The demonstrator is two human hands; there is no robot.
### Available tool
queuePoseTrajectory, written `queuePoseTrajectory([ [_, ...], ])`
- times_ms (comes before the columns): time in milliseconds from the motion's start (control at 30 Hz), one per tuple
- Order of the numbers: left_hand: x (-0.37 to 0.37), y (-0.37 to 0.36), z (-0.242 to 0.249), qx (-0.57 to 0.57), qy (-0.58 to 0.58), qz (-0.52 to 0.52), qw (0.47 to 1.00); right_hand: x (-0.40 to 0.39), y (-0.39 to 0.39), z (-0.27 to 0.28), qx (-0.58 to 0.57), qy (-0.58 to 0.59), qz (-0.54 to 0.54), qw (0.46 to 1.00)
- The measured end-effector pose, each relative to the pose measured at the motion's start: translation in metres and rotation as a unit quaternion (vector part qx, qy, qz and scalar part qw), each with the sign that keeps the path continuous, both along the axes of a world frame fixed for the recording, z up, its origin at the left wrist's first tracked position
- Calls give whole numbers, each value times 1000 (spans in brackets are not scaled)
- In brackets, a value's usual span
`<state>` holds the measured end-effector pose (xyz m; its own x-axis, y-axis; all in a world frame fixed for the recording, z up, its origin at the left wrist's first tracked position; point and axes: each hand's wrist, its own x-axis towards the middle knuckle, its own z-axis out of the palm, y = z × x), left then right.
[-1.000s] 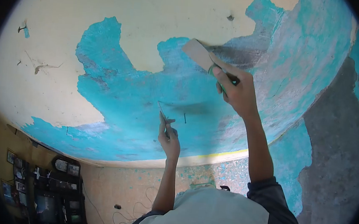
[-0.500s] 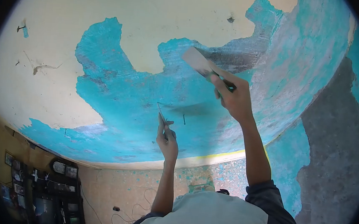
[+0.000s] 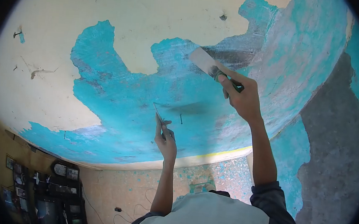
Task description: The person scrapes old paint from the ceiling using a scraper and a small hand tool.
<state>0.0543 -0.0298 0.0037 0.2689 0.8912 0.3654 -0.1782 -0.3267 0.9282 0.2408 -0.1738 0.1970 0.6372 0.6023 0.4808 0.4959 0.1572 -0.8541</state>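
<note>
A broad-bladed scraper (image 3: 202, 60) is gripped in my right hand (image 3: 245, 96), its flat blade at the border of the turquoise patch and the dark grey streak on the wall (image 3: 134, 96). My left hand (image 3: 165, 142) is lower and left, fingers closed round a thin tool (image 3: 158, 112) seen nearly edge-on, close to the turquoise surface. Cream paint (image 3: 54, 93) with ragged edges lies above and to the left of the turquoise. A nail (image 3: 181, 119) sticks out just right of the thin tool.
Dark shelving (image 3: 55, 186) with framed items stands at the lower left. Cables (image 3: 122, 221) and a small black object (image 3: 118, 209) lie on the floor, with blue flakes scattered near the wall's foot. Bare grey plaster (image 3: 338, 133) shows at the right.
My right hand and the scraper have shifted slightly right relative to the wall. The whole view has moved a little. My left hand keeps nearly the same pose.
</note>
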Motion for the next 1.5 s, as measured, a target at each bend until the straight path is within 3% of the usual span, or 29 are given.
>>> queuePoseTrajectory([
  [167, -5, 1, 3, 16, 16, -2, 1000, -3, 33, 15, 35, -72, 45, 996],
  [433, -9, 2, 6, 23, 32, -4, 999, -3, 10, 0, -1, 15, 10, 1000],
  [500, -8, 0, 10, 19, 33, -1, 999, -2, 23, 9, 1, -4, 12, 1000],
  [567, -8, -2, 9, 14, 36, -2, 999, -2, 41, 18, 68, -100, 58, 991],
  [800, -5, 3, 4, 22, 16, 5, 1000, 1, 7, 7, -6, 10, 23, 1000],
  [1033, -4, 0, 4, 9, 9, 5, 1000, 0, 32, 20, 33, -104, 42, 993],
  [1133, -5, 4, 0, 41, 27, 13, 999, 2, 22, 0, 75, -102, 20, 992],
  [1200, -6, 6, 2, 39, 28, 14, 999, 0, 13, 6, -2, -16, 22, 1000],
  [1300, -10, 5, -1, 26, 21, 1, 999, -10, 37, 26, 48, -103, 40, 993],
  [1500, -8, 5, 3, 27, 26, 11, 999, 2, 19, 2, 34, -76, 20, 996],
])
